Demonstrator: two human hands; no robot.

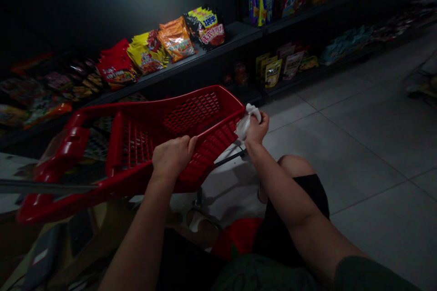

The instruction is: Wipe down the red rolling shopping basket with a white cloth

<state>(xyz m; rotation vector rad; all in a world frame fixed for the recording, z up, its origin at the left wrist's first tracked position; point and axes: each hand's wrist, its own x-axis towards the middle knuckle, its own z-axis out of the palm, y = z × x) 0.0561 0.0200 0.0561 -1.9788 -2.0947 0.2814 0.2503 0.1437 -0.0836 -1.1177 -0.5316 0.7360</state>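
Observation:
A red plastic shopping cart point(205, 145) stands in front of me, its handle end at the left and its basket pointing right. My left hand point(173, 155) is closed over the basket's near top rim, fingers wrapped to the inside and partly hidden. At the basket's right front corner, my right hand point(256, 128) grips a crumpled white cloth point(244, 126), which lies against the red side wall. Inside, the basket's perforated far wall shows.
Dark shelves point(235, 32) run behind the cart, with red, yellow and orange snack packets point(175, 38) along the ledge. Small pouches point(272, 72) stand on the lower shelf. Pale floor tiles point(362, 145) extend to the right. A dark phone-like object point(44, 257) lies at lower left.

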